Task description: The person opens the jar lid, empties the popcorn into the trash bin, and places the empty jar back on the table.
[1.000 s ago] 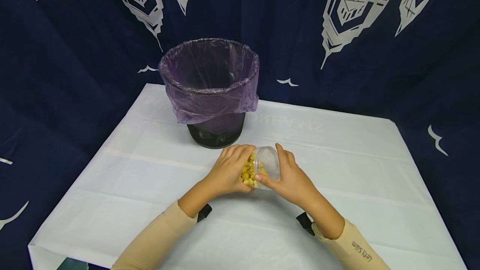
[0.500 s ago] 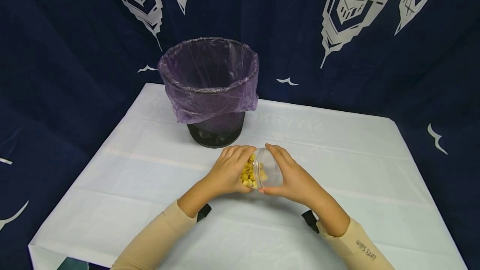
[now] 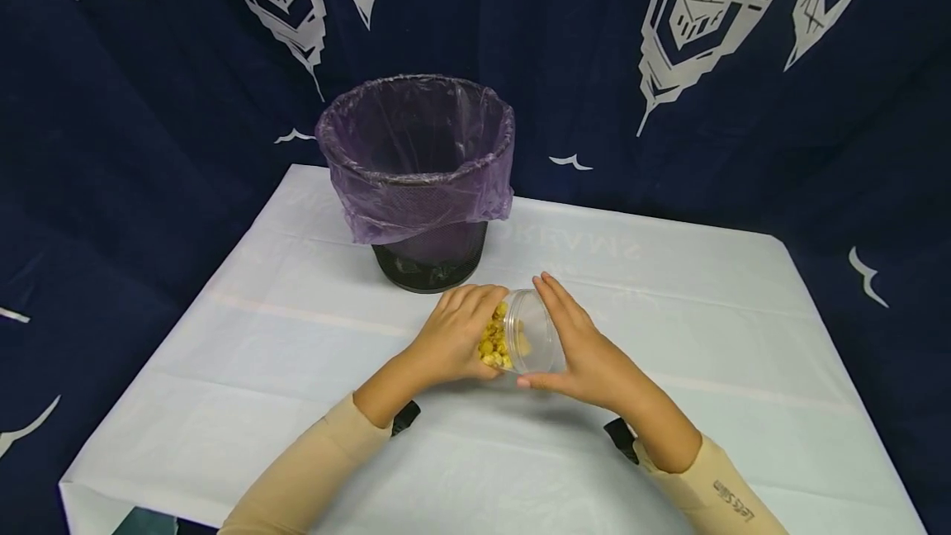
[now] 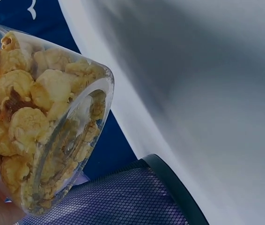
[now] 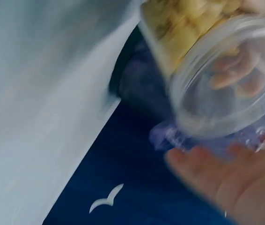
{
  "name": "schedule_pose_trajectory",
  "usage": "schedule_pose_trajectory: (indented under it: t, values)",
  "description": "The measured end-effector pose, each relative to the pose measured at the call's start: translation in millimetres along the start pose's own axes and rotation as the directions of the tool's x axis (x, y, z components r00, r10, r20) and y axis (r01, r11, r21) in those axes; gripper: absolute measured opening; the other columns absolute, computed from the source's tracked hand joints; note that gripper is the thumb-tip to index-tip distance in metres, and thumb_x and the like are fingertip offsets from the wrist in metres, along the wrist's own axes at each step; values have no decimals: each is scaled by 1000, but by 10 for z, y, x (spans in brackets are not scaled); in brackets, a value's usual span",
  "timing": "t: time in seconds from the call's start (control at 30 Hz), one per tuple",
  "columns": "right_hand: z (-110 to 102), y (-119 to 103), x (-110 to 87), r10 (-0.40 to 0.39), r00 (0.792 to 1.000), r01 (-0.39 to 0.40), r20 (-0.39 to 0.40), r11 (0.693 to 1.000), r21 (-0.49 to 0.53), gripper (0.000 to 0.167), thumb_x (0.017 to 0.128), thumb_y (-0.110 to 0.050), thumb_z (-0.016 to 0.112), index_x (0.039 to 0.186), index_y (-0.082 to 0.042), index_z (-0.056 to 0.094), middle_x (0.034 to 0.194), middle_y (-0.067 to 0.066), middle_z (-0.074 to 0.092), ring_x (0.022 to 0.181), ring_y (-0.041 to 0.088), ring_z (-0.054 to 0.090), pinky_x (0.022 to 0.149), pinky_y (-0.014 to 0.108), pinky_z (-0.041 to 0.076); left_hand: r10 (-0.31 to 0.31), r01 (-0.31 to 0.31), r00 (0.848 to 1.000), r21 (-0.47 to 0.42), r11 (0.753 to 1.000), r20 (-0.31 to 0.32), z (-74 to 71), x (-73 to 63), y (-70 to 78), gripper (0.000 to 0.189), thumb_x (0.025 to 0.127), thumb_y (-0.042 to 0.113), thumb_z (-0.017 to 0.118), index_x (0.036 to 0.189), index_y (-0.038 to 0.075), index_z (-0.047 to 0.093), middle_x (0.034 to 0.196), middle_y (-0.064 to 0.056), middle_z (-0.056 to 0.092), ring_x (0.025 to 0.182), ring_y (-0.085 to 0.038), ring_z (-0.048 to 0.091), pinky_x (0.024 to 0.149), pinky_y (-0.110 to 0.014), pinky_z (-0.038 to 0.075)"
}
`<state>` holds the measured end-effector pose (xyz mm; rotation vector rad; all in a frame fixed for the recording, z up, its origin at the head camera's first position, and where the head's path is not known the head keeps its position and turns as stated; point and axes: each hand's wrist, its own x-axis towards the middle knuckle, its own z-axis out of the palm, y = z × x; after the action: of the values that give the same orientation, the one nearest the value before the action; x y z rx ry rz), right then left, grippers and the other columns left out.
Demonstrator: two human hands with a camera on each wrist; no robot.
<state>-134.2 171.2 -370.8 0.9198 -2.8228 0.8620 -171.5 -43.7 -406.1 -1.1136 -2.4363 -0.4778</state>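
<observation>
A clear plastic jar of yellow popcorn lies on its side in the air over the table, its clear lid facing right. My left hand grips the jar around its body; the left wrist view shows the jar's base and popcorn pressed against the wall. Around the lid my right hand is spread, fingers straight and thumb apart from them. In the right wrist view, the right fingers extend just beside the lid's rim without curling round it.
Behind the hands stands a black mesh wastebasket lined with a purple plastic bag. A white cloth covers the table. A dark blue curtain with white prints hangs beyond the table's far edge.
My right hand has loosened from the lid: its thumb has moved off the front of it and its fingers have straightened. The left hand and jar have stayed nearly still.
</observation>
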Motion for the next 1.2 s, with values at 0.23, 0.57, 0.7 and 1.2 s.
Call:
schedule_pose_trajectory:
  t: [0.23, 0.57, 0.7, 1.2]
  values:
    - [41, -162, 28, 335, 942, -334, 1, 942, 38, 102, 75, -66, 52, 144, -9, 3, 141, 21, 23, 118, 40, 38, 88, 54, 37, 4, -4, 1000, -5, 1000, -15, 5, 19, 13, 95, 48, 47, 78, 123, 4, 41, 115, -9, 48, 105, -24, 43, 94, -37, 30]
    - [50, -128, 30, 296, 954, -292, -42, 953, 84, 98, 68, -63, 62, 142, -17, 19, 130, 11, 35, 100, 27, 52, 72, 40, 48, 13, -13, 999, 0, 1000, -35, -4, 29, 16, 92, 49, 46, 77, 123, 4, 41, 115, -9, 48, 104, -25, 44, 93, -38, 31]
    - [18, -84, 17, 234, 972, -230, -19, 966, 122, 98, 65, -57, 70, 142, -28, 17, 136, 3, 30, 103, 27, 49, 74, 36, 48, 15, -14, 999, 8, 1000, -33, -9, 29, 15, 92, 48, 45, 77, 122, 5, 41, 114, -9, 48, 104, -26, 44, 92, -38, 32]
    - [-27, 4, -20, 25, 1000, -24, 15, 999, -30, 110, 66, -48, 74, 145, -19, 3, 149, 4, 6, 130, 29, 22, 94, 49, 34, 16, -15, 1000, 27, 1000, -14, -8, 26, 18, 96, 48, 47, 78, 124, 3, 41, 116, -10, 48, 105, -25, 43, 94, -38, 31]
